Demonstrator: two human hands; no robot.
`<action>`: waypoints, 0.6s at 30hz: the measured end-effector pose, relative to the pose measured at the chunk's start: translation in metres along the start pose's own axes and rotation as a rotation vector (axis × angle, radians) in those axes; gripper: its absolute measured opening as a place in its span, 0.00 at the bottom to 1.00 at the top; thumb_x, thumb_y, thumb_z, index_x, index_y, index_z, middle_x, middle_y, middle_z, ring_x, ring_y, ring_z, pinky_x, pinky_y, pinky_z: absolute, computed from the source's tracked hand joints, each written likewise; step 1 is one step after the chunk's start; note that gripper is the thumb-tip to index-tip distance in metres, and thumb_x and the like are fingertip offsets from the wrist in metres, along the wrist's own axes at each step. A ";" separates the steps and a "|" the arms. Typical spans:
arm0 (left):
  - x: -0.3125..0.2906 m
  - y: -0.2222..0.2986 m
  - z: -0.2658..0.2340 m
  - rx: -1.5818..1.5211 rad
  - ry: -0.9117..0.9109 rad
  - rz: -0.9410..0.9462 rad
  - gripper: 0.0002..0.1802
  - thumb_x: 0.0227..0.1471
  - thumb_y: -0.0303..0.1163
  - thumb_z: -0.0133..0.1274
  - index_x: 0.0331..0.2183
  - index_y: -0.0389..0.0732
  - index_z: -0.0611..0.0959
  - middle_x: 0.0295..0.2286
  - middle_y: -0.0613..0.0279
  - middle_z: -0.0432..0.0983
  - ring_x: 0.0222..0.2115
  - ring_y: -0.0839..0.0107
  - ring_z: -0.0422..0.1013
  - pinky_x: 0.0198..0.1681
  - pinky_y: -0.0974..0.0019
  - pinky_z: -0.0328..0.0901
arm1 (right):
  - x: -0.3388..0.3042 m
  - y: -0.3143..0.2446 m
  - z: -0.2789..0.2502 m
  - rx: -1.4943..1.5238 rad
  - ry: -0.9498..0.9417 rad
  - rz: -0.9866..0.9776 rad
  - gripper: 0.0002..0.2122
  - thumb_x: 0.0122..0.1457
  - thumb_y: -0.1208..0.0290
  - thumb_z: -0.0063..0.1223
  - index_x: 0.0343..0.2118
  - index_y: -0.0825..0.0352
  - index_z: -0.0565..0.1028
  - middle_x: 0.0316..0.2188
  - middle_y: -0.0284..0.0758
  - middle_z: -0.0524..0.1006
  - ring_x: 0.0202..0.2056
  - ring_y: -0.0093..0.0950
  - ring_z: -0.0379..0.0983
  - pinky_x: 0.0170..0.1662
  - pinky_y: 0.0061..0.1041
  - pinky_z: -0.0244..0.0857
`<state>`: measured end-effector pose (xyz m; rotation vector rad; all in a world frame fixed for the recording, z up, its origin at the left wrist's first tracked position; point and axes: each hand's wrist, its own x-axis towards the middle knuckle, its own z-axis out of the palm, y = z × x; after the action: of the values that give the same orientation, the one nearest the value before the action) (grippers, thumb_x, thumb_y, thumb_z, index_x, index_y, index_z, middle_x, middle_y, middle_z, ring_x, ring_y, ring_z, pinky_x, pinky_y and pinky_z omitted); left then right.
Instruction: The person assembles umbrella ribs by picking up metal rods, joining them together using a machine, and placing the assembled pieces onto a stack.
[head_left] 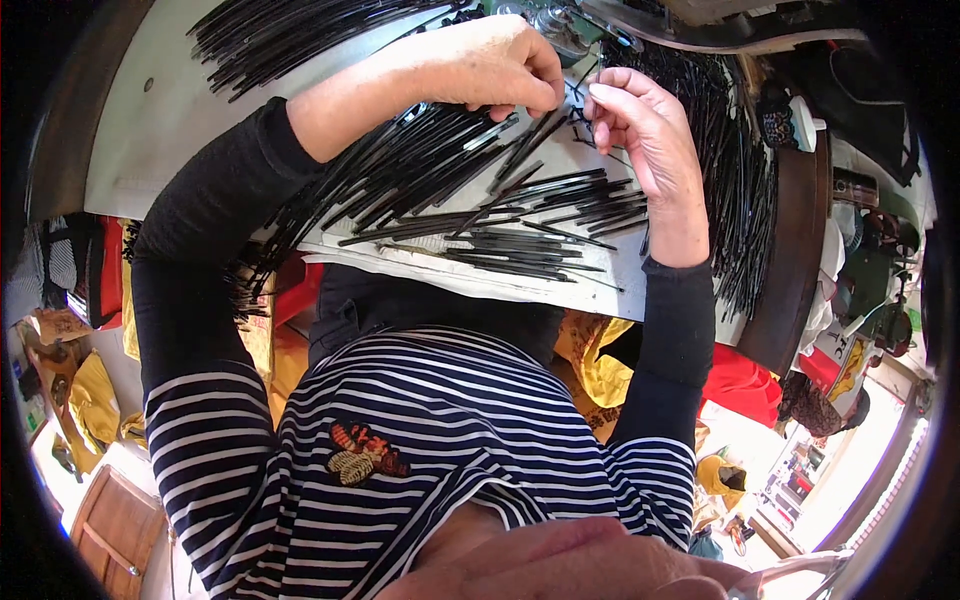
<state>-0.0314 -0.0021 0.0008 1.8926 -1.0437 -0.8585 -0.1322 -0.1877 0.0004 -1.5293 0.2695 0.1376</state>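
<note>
My left hand (505,75) reaches across the far part of the white table, its fingers curled down and pressed together. Whatever it may hold is hidden beneath the fingers. Close to its right, my right hand (645,125) is raised with thumb and forefinger pinched. Something thin and dark shows at those fingertips, too small to name. Small black pieces (578,118) lie between the two hands. Below them spread many thin black sticks (420,165), in loose bundles pointing different ways. A shorter group of black sticks (520,250) lies near the table's front edge.
More black sticks (300,40) are heaped at the far left, and a dense pile (735,190) runs down the right side. Metal machine parts (555,25) stand just beyond my hands. A dark wooden edge (795,250) borders the table (150,120). Red cloth (740,388) hangs below.
</note>
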 end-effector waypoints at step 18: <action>-0.004 0.008 0.031 0.763 0.221 0.292 0.11 0.39 0.34 0.51 0.18 0.36 0.78 0.14 0.49 0.72 0.18 0.54 0.71 0.26 0.59 0.67 | 0.003 0.008 -0.006 -0.087 0.051 -0.087 0.09 0.52 0.67 0.53 0.33 0.68 0.74 0.23 0.30 0.74 0.19 0.15 0.69 0.22 0.11 0.61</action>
<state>-0.0621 -0.0114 -0.0056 2.2804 -1.5970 -0.0574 -0.1315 -0.1933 -0.0086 -1.6298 0.2398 0.0421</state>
